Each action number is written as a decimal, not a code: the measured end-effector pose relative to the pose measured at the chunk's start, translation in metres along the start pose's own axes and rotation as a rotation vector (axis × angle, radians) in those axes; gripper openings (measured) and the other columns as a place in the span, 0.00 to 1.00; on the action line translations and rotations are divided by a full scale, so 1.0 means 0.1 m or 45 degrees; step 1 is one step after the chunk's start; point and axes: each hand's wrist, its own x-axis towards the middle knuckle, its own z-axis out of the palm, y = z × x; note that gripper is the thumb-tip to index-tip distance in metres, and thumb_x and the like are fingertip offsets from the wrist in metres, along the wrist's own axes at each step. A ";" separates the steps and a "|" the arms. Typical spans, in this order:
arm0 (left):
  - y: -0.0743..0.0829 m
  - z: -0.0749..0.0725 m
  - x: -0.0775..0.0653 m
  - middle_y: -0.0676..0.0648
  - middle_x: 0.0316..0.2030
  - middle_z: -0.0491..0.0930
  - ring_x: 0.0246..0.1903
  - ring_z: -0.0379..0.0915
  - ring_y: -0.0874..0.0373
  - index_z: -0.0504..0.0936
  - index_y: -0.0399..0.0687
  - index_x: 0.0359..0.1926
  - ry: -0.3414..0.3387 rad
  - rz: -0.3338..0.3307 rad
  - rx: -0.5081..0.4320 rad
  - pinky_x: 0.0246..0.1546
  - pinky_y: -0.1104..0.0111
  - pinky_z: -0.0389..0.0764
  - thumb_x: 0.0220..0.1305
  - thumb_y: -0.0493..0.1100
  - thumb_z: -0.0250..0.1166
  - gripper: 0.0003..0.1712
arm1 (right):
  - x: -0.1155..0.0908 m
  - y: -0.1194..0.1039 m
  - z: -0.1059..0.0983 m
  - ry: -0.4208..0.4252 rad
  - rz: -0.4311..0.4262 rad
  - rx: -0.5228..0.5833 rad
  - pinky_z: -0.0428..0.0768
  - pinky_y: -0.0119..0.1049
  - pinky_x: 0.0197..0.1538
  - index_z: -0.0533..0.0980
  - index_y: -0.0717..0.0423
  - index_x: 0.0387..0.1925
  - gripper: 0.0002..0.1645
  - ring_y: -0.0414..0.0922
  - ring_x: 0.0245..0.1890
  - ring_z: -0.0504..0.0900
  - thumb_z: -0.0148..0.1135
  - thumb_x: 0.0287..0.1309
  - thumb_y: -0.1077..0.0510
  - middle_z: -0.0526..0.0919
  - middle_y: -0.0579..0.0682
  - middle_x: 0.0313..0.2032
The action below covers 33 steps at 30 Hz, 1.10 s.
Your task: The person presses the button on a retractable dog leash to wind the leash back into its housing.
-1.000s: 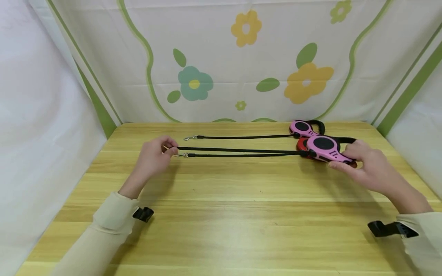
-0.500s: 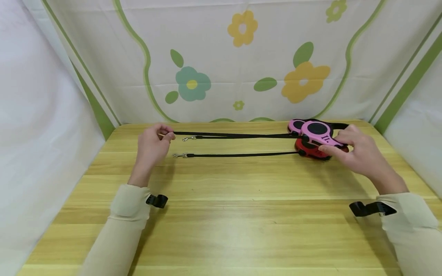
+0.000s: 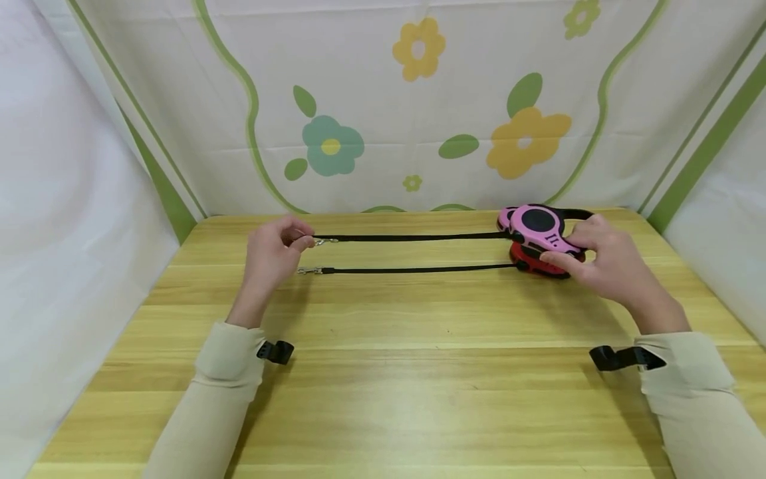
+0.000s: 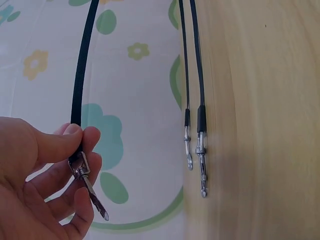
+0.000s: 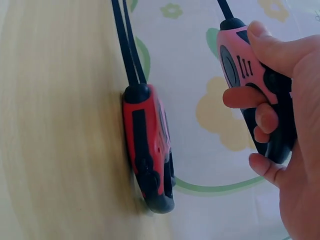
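Note:
My right hand [image 3: 613,273] grips a pink retractable dog leash [image 3: 541,223] by its black handle, held up over the back right of the table. Between thumb and fingers, my left hand [image 3: 272,256] pinches the leash's black strap [image 4: 82,75] just above its metal clip [image 4: 80,167]. The strap runs taut between both hands. Below the held leash lies a red retractable leash [image 5: 150,145], its strap stretched left to a silver clip [image 3: 309,271]. A second pink leash [image 3: 504,217] lies at the back, mostly hidden behind the held one; its clip [image 4: 188,150] shows in the left wrist view.
The wooden table [image 3: 407,399] reaches back to a white cloth [image 3: 389,100] printed with flowers. More white cloth hangs along the left and right sides. Black wrist straps [image 3: 276,351] are on both sleeves.
Both hands have carried the held pink leash toward the back of the table, the right hand also moving left. Its strap now overlaps the back strap. The other two leashes stay put.

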 end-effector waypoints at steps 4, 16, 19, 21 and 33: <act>-0.01 -0.02 -0.02 0.43 0.40 0.93 0.38 0.85 0.48 0.89 0.45 0.48 -0.015 0.014 0.031 0.32 0.65 0.75 0.74 0.36 0.67 0.06 | -0.01 0.01 0.00 -0.040 0.002 -0.089 0.57 0.27 0.39 0.68 0.48 0.15 0.29 0.34 0.36 0.61 0.85 0.49 0.55 0.64 0.42 0.23; 0.02 -0.02 -0.05 0.44 0.42 0.92 0.39 0.83 0.48 0.91 0.45 0.49 -0.051 0.029 0.089 0.34 0.65 0.74 0.75 0.41 0.68 0.08 | 0.00 -0.03 -0.02 -0.108 0.031 -0.152 0.58 0.27 0.39 0.66 0.48 0.15 0.30 0.36 0.36 0.62 0.84 0.51 0.54 0.66 0.43 0.23; 0.03 -0.01 -0.06 0.43 0.41 0.92 0.38 0.83 0.48 0.90 0.45 0.48 -0.047 0.040 0.084 0.35 0.64 0.74 0.75 0.40 0.67 0.08 | 0.00 -0.03 0.00 -0.132 0.032 -0.170 0.59 0.28 0.38 0.68 0.48 0.15 0.28 0.38 0.35 0.63 0.84 0.51 0.54 0.69 0.44 0.22; 0.03 0.00 -0.06 0.43 0.41 0.91 0.38 0.81 0.48 0.90 0.44 0.48 -0.047 0.045 0.084 0.36 0.64 0.74 0.76 0.40 0.66 0.08 | -0.01 -0.04 0.02 -0.137 0.031 -0.176 0.60 0.28 0.39 0.71 0.49 0.16 0.26 0.39 0.36 0.64 0.84 0.51 0.54 0.70 0.44 0.23; 0.07 0.04 -0.05 0.44 0.43 0.92 0.42 0.85 0.48 0.90 0.47 0.48 -0.076 0.026 0.074 0.40 0.62 0.77 0.76 0.41 0.66 0.08 | 0.00 -0.10 0.08 -0.122 0.026 -0.185 0.59 0.28 0.40 0.77 0.51 0.21 0.20 0.38 0.37 0.63 0.83 0.52 0.52 0.71 0.45 0.24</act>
